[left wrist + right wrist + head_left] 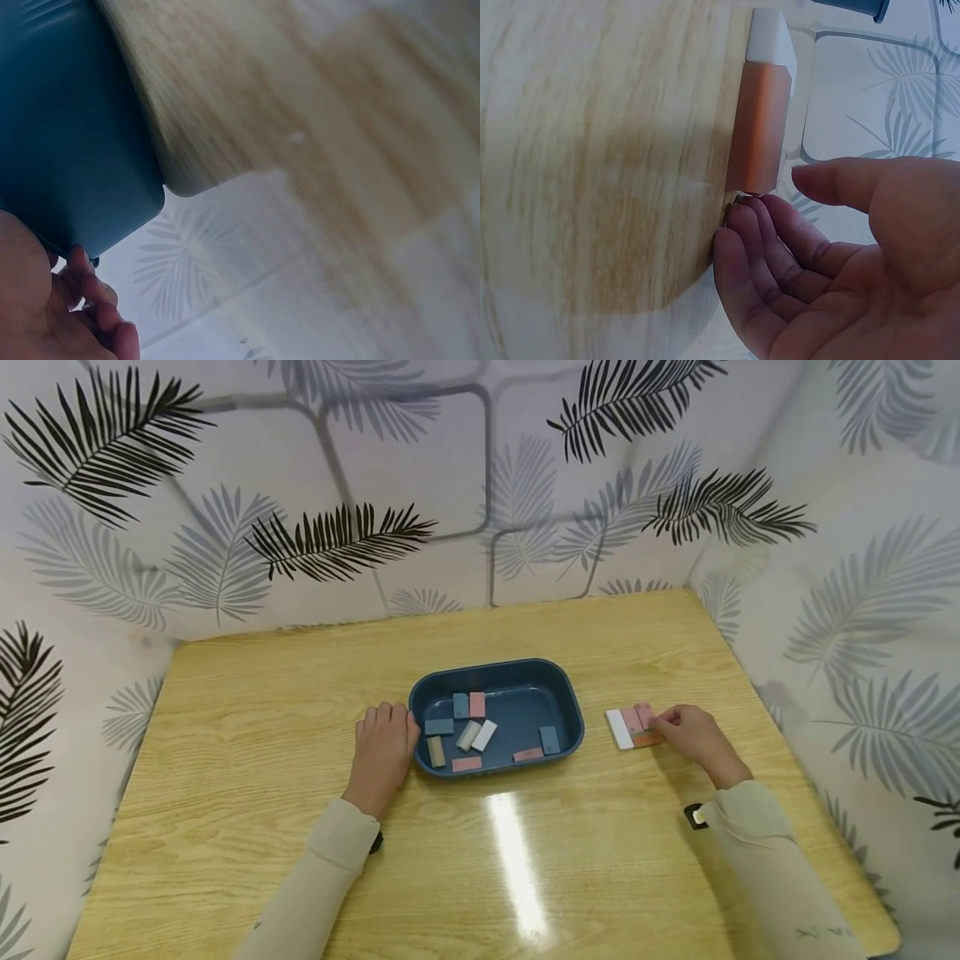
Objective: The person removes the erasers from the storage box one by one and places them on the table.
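My left hand (381,752) grips the left end of a dark blue bin (517,668); in the left wrist view its bent fingers (86,289) lie at the rim. Several small blocks lie inside: pink, blue-grey, white and tan. My right hand (693,739) is at the right end of a small flat group on the table: a white block (619,729), two pink blocks (632,718) and an orange block (647,739). In the right wrist view its fingertips are right at the end of the orange block (759,127), with the thumb apart from them.
The wooden table (247,760) runs up to leaf-patterned sheeting (465,468) at the back and sides. A bright light reflection (517,868) lies on the tabletop in front of the bin. A dark wrist device (697,816) is on the right sleeve.
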Available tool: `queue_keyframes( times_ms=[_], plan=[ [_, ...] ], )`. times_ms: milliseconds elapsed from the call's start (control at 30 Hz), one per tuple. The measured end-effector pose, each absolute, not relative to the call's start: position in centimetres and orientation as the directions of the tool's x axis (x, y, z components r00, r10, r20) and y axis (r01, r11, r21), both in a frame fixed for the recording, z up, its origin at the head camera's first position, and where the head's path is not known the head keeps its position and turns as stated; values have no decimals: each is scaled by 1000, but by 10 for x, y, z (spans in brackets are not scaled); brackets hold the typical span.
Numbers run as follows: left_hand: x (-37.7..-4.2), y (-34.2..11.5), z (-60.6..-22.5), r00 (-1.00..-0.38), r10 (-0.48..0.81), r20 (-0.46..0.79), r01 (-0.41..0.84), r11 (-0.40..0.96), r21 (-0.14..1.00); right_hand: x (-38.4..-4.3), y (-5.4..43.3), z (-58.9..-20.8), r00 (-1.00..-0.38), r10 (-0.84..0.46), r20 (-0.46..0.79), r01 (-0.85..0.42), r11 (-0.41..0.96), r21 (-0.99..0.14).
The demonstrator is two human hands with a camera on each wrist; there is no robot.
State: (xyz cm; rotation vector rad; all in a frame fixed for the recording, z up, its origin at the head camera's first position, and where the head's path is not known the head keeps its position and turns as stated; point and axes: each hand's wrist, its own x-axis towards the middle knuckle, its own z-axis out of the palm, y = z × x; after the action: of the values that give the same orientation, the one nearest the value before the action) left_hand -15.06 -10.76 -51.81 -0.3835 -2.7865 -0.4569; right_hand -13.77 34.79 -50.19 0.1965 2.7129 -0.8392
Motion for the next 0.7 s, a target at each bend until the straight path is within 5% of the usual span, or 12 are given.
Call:
queue_keyframes(
  times_ms=[300, 700],
  plan=[
    [-151, -109, -519, -925, 207, 320, 299, 914, 273, -137, 350, -507, -964, 63, -259, 200, 813, -547],
    [-151, -108, -521, -910, 218, 354, 322, 908, 268, -137, 316, -478, -996, 48, 73, -11, 759, -651]
  ],
)
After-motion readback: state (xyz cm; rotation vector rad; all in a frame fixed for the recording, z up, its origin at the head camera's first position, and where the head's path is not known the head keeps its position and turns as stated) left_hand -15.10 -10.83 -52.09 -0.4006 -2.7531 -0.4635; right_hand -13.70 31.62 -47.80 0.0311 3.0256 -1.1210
